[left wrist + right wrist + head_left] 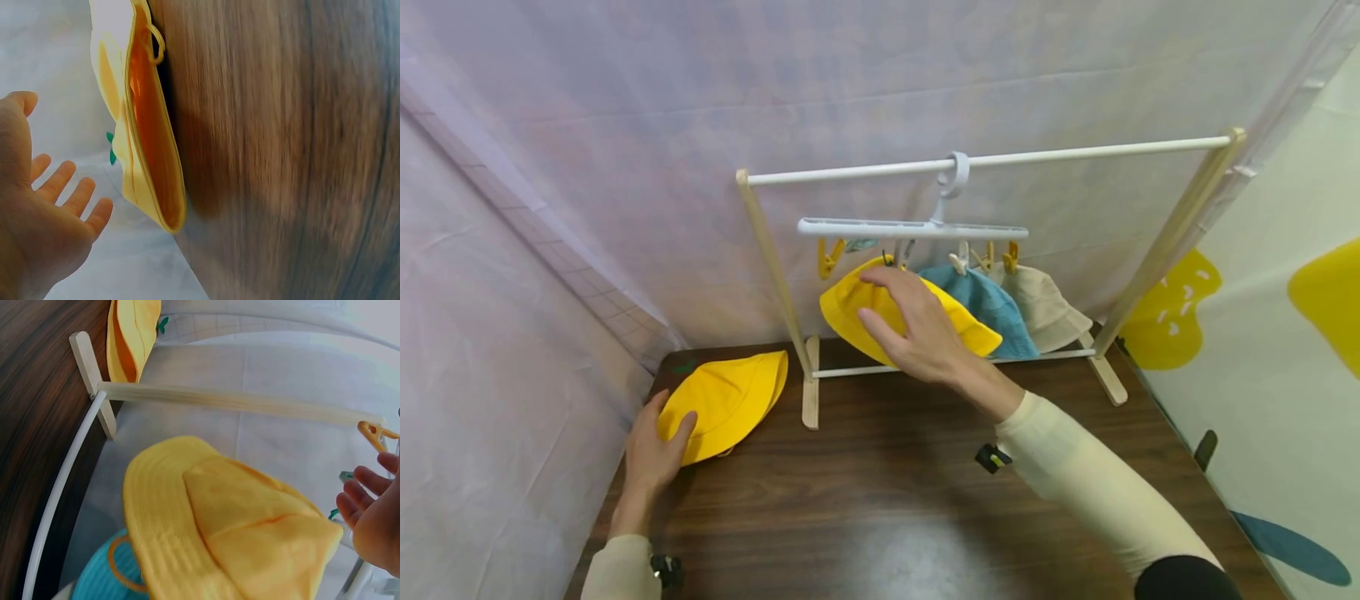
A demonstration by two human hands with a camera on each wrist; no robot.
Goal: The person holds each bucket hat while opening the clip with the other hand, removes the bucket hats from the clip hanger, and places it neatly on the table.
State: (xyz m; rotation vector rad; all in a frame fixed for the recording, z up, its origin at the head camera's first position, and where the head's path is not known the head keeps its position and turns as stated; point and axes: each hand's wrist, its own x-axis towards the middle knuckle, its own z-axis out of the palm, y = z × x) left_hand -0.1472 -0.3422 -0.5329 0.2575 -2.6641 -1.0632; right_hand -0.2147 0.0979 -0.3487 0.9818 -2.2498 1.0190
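A yellow hat (722,400) lies on the dark wooden table at the left, its brim opening toward the right. My left hand (647,446) is at its near-left side; in the left wrist view the fingers are spread beside the hat, holding nothing. A second yellow hat (850,308) hangs from the clip hanger (880,227). In front of this hat my right hand (921,329) is raised with loosely bent fingers, and the right wrist view shows them apart from the fabric. Behind hang a blue hat (988,304) and a beige hat (1037,304), held by clips.
The hanger hooks over the white top rod (1075,153) of a rack with wooden posts (1172,237). An orange-yellow clip (829,260) dangles at the hanger's left end. White curtains (647,100) stand behind and at the left, a patterned cloth at the right.
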